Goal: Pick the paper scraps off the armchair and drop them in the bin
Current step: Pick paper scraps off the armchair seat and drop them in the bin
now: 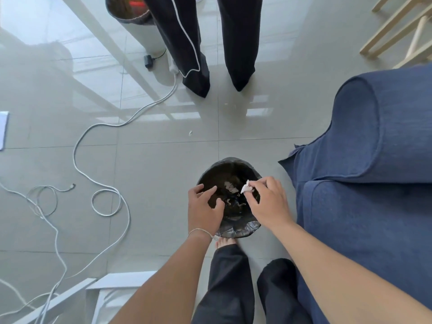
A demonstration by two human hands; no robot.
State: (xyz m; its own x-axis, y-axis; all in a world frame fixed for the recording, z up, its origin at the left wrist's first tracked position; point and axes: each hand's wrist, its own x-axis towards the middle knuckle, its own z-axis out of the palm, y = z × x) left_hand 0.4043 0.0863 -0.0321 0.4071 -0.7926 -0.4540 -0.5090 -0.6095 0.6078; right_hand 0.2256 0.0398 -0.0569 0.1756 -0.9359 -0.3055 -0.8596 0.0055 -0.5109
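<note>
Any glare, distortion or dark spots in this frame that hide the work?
Head view: window glare streaks the glossy floor at upper left; wide-angle bending curves the armchair; the bin interior is dark, though the paper scrap in the right hand stays sharp.

The right hand (pixel 266 202) hides part of the paper scrap (pixel 246 188) it pinches; both hands cover the bin (pixel 230 170) rim; the armchair (pixel 374 160) runs off the right edge; scraps inside the bin are too dim to count.
</note>
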